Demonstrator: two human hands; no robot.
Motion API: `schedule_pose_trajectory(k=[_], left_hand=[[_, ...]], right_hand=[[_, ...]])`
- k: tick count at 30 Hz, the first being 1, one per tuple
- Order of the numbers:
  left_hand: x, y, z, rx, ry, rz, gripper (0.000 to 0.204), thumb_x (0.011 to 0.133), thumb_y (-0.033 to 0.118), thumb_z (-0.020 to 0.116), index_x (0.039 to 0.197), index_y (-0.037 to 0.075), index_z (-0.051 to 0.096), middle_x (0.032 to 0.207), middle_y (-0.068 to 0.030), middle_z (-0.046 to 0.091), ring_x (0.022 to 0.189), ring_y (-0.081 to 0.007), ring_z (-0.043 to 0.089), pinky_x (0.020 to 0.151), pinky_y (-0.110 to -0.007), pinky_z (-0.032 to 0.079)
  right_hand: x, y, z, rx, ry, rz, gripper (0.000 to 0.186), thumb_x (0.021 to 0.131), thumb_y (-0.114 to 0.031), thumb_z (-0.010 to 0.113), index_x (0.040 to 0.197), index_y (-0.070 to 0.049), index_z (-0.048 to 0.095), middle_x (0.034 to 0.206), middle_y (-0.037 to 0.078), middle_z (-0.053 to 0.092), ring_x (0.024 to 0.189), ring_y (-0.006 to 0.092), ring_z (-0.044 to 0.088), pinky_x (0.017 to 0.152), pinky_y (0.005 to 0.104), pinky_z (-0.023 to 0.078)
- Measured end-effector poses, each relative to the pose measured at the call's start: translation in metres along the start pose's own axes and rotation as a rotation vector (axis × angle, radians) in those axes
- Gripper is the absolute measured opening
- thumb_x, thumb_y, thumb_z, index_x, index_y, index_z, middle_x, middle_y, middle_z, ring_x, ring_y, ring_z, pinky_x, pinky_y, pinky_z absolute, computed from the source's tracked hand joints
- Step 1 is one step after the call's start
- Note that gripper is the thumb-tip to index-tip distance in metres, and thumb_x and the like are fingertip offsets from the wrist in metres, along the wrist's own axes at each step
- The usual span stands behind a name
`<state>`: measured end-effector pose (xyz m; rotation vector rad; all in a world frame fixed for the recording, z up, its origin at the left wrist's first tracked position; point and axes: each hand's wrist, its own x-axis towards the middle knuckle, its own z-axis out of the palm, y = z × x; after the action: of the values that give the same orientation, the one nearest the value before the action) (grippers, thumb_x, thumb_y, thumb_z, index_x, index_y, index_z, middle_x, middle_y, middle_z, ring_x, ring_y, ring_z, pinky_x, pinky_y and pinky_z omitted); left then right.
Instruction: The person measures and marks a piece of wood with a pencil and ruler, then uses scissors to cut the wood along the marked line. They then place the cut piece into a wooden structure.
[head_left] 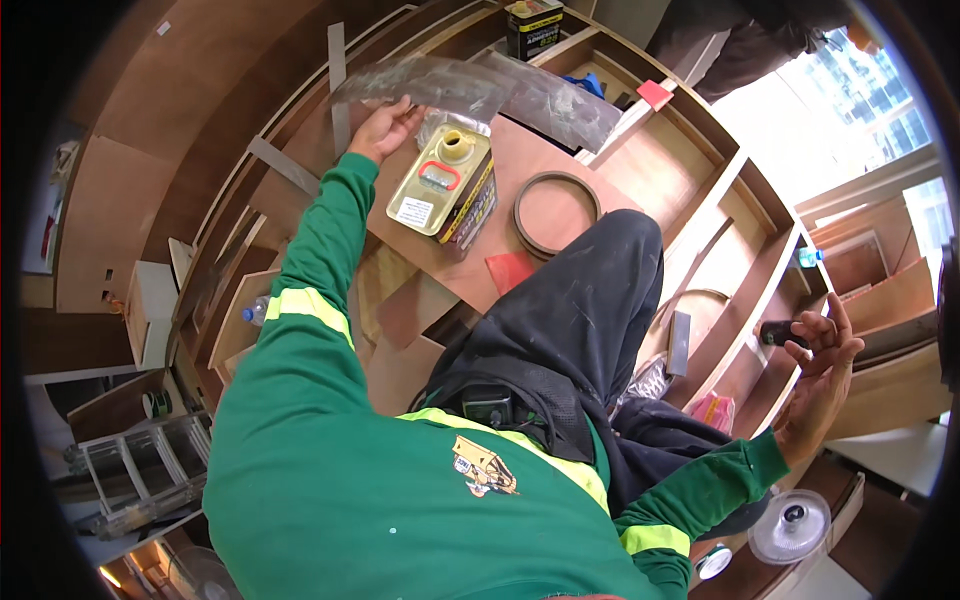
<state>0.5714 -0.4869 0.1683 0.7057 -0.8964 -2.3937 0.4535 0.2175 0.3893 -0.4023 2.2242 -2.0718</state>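
My left hand (393,126) reaches forward, fingers closed on the lower edge of a thin grey translucent strip (425,85). Its far part meets a wider, smeared grey sheet (555,103). Just right of that hand stands a rectangular metal adhesive can (425,190), its round spout uncapped and coated in yellowish residue, with a red handle on top. Crumpled clear plastic (436,120) lies behind the can. Out to the right, my right hand (815,385) is raised with fingers apart and nothing in it. A coil of brown edging strip (520,215) rests on the board by my knee.
The wooden board (550,160) lies on a curved, compartmented wooden frame (690,270). A second can (533,28) stands at the far edge, near another person's dark-clad legs (700,50). Red pieces (655,95), a dark bottle (778,333) and a ladder (140,465) are around.
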Motion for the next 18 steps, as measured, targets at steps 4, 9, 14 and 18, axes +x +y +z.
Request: schedule_pose_trajectory(k=[4,9,14,18], left_hand=[[-0.016,-0.029,-0.084,-0.012,-0.008,-0.070,0.012,0.099,0.006,0.068,0.105,-0.004,0.065,0.107,-0.0135,0.068,0.105,-0.0260,0.067,0.101,-0.041,0.058],[-0.058,-0.074,-0.082,0.325,0.013,-0.189,0.025,0.101,0.016,0.066,0.112,-0.006,0.068,0.106,-0.0170,0.075,0.089,-0.0239,0.075,0.081,-0.039,0.064],[-0.097,-0.073,-0.080,0.471,0.059,-0.253,0.029,0.105,0.018,0.055,0.120,-0.004,0.068,0.112,-0.0168,0.075,0.092,-0.0234,0.076,0.079,-0.037,0.064],[-0.120,-0.080,-0.058,0.477,0.107,-0.308,0.033,0.107,0.023,0.052,0.123,-0.001,0.068,0.118,-0.0148,0.074,0.098,-0.0206,0.075,0.083,-0.035,0.063]], right_hand=[[-0.017,0.003,0.001,-0.003,0.021,0.053,0.077,0.106,-0.064,0.040,0.149,0.000,0.048,0.107,0.005,0.067,0.093,0.0092,0.063,0.076,0.0225,0.048],[-0.039,0.002,-0.014,-0.130,0.028,0.135,0.074,0.107,-0.063,0.040,0.147,-0.002,0.050,0.104,0.002,0.067,0.091,0.0080,0.062,0.076,0.0227,0.046],[-0.048,-0.006,-0.018,-0.269,0.000,0.180,0.066,0.109,-0.057,0.040,0.145,-0.003,0.053,0.103,0.001,0.066,0.091,0.0082,0.061,0.077,0.0244,0.044],[-0.051,-0.018,-0.014,-0.383,-0.056,0.143,0.061,0.109,-0.054,0.044,0.143,-0.005,0.057,0.104,0.002,0.065,0.093,0.0088,0.061,0.076,0.0257,0.045]])
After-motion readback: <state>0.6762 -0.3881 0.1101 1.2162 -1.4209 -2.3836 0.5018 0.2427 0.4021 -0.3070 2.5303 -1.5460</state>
